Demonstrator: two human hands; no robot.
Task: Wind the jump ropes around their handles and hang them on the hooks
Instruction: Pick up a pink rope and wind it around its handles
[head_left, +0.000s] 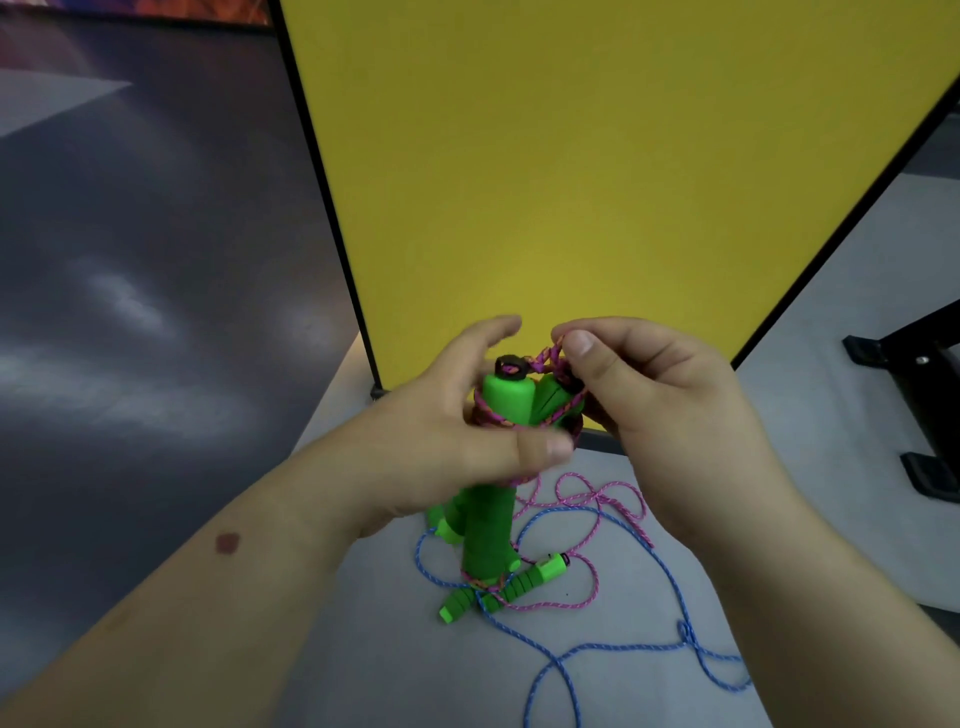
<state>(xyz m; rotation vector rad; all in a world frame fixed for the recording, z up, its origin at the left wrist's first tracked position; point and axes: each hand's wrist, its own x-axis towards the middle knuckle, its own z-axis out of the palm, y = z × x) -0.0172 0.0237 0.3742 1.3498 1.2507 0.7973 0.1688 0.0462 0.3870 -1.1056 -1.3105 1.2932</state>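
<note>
So the left hand (467, 441) has the two green handles (511, 415) bunched together, fingers and thumb curled round the middle of the pair, held up in front of the yellow board (597, 182). The right hand (644, 410) is pinching the pink rope (550, 358) between thumb and fingertip right at the top of the handles, where it comes out of the black end caps. A couple of turns already sit round the upper part.

For this step I'd say keep tension on the cord — each turn should lie snug beside the last one, not on top of it. A fair bit of pink rope is loose on the grey floor (395, 649) below, so feed it up slowly or it'll snag on the other stuff down there (looks like a tangle waiting to happen).

The held handles run roughly upright, long axis near vertical, cap ends up and tilted slightly away, butt ends pointing down toward the floor.

The second rope, the blue rope (623, 647), lies unwound on the floor, with its green handles (498, 590) crossing each other just under the held pair. I can't see any hooks from here.
</note>
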